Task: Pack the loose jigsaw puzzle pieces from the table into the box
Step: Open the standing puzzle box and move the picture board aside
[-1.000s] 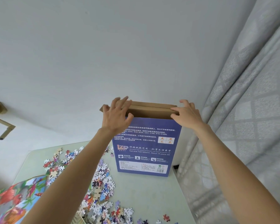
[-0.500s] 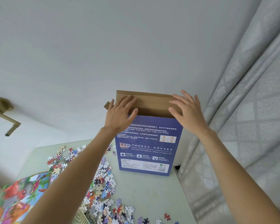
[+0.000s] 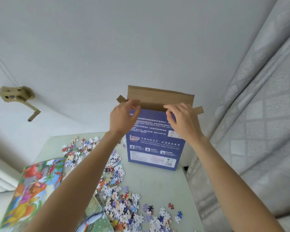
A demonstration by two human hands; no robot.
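The blue box (image 3: pixel 153 144) stands upright at the far end of the pale green table (image 3: pixel 166 181), close to the back wall (image 3: pixel 141 39), its printed face with white lettering turned toward the viewer. Its top is open: a brown cardboard flap (image 3: pixel 161 97) stands up behind the opening, and a small brown tab sticks out at each upper corner. The left hand (image 3: pixel 122 118) is at the box's upper left corner, fingers curled and thumb bent toward them at the rim; the blur there makes it hard to tell whether it grasps the edge or only touches it. The right hand (image 3: pixel 181 121) is at the upper right part of the front panel, its curled fingertips pinching the top edge of that panel. Both bare forearms reach up from the bottom of the view. The loose puzzle pieces (image 3: pixel 117 186) lie scattered over the table in a band from the far left down to the near edge, to the left of and in front of the box, none visibly inside it. A colourful picture sheet (image 3: pixel 33 190) with bright animals lies at the table's left edge. A brass-coloured handle (image 3: pixel 18 99) is fixed to the wall on the left, and a grey patterned curtain (image 3: pixel 258 114) hangs along the right.
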